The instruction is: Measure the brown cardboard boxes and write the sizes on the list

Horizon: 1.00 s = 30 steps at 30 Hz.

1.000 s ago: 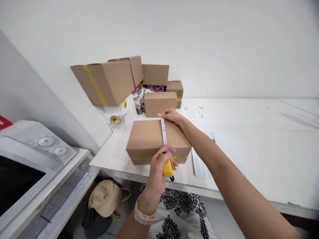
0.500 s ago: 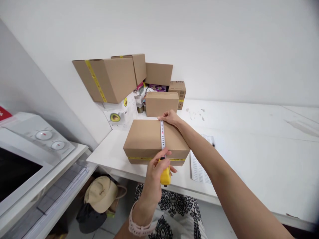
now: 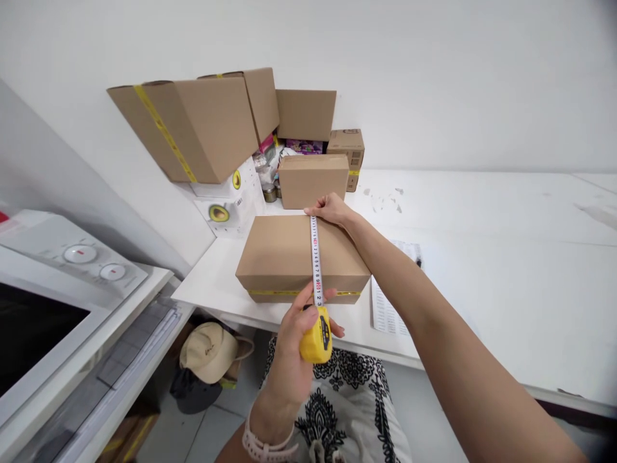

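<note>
A closed cardboard box with yellow tape round its side lies on the white table. Across its top, from the far edge towards me, runs the white blade of a yellow tape measure. My left hand is wrapped round the tape measure's case, just in front of the box's near side. At the box's far edge my right hand pinches the end of the blade. A printed sheet lies on the table right of the box, partly under my right forearm.
Behind stand another cardboard box, a small carton and large taped boxes stacked on white avocado-printed boxes. To the left, a microwave sits on a shelf. A beige cap is below the table edge.
My left hand has turned the tape measure's case so its side label shows, and more blade is out past the near edge. My right hand stays at the far edge. The view has tilted down slightly.
</note>
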### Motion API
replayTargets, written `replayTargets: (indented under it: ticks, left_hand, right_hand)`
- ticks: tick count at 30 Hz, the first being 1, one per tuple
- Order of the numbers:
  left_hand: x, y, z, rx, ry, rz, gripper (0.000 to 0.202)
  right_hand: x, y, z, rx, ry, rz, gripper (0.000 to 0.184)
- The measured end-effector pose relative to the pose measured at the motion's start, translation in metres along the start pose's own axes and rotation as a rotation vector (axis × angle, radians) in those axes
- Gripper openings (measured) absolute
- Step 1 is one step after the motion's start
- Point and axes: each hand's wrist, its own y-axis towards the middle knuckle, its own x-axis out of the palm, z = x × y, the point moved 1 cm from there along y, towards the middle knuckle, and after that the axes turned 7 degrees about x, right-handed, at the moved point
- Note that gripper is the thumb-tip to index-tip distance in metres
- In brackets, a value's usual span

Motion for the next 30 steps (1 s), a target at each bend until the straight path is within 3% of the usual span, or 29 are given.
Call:
replayTargets:
  ticks: [8, 17, 30]
  left_hand:
    - [-0.0037, 0.0015, -0.0017, 0.040, 0.018, 0.001, 0.051]
    - [0.0022, -0.0035, 0.0015, 0.067, 0.057, -0.019, 0.050]
    - [-0.0010, -0.0011, -0.0023, 0.056, 0.056, -0.021, 0.051]
  right_hand:
    - [-0.0001, -0.0037, -0.0040, 0.031, -0.009, 0.009, 0.041]
    - [-0.0018, -0.0107, -0.0098, 0.035, -0.020, -0.015, 0.032]
    - [-0.0028, -0.0018, -0.0058, 0.011, -0.020, -0.013, 0.034]
